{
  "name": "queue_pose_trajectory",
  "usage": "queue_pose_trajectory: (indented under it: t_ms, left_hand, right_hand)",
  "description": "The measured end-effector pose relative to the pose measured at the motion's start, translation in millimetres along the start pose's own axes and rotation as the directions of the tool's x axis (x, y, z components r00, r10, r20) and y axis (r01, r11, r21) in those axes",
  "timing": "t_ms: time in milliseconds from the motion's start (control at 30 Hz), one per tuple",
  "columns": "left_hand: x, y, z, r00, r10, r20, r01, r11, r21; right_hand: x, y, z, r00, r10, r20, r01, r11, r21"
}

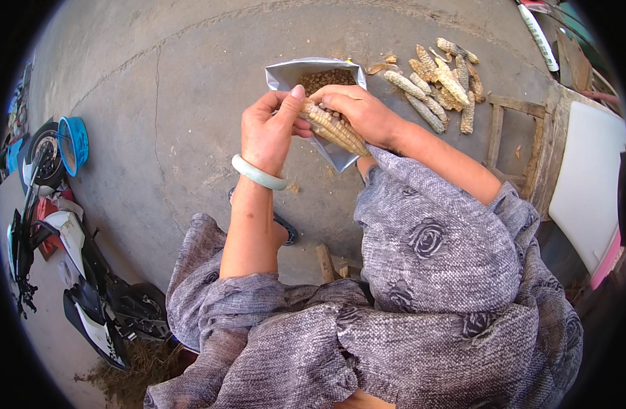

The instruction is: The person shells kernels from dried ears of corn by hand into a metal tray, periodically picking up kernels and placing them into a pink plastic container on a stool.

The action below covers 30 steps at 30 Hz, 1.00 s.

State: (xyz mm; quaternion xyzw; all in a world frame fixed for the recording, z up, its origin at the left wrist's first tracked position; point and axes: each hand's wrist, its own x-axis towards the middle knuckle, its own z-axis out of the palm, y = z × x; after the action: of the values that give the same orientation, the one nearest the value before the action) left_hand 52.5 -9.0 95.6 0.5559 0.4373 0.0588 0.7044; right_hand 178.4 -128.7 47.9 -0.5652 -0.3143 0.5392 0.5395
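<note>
A dried ear of corn slants between my hands, its kernels still in rows along the near side. My left hand grips its upper end, thumb raised, with a pale green bangle on the wrist. Fingers of my right hand curl over the ear's far side, where some loose-looking kernels show; the fingertips are partly hidden. Just beyond and beneath both hands stands an open silvery bag holding loose corn kernels. My hands cover much of the bag.
Several stripped corn cobs lie heaped on the concrete floor at the far right. Near them stands a wooden frame beside a white panel. To the left are a motorcycle and a blue basin.
</note>
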Motion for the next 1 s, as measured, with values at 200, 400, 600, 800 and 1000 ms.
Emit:
queue_pose_trajectory:
  t_ms: [200, 400, 600, 800, 1000]
  left_hand:
    - [4, 1, -6, 1.0, 0.01, -0.019, -0.011, 0.999, -0.053]
    - [1, -3, -5, 0.997, -0.034, -0.067, 0.03, 0.998, -0.053]
    - [2, -4, 0, 0.996, -0.037, -0.083, 0.034, 0.999, -0.042]
    - [3, -1, 1, 0.99, -0.025, -0.137, 0.037, 0.996, 0.086]
    - [4, -3, 4, 0.985, 0.017, -0.174, 0.012, 0.986, 0.166]
  right_hand:
    - [-3, 3, 5, 0.996, 0.078, 0.05, -0.081, 0.994, 0.072]
    - [-3, 4, 10, 0.991, 0.12, 0.065, -0.129, 0.981, 0.148]
    - [-2, 10, 9, 0.993, 0.118, 0.016, -0.118, 0.992, 0.045]
    - [-5, -5, 12, 0.981, 0.183, 0.07, -0.195, 0.947, 0.256]
    - [-1, -2, 18, 0.999, 0.03, -0.041, -0.035, 0.992, -0.12]
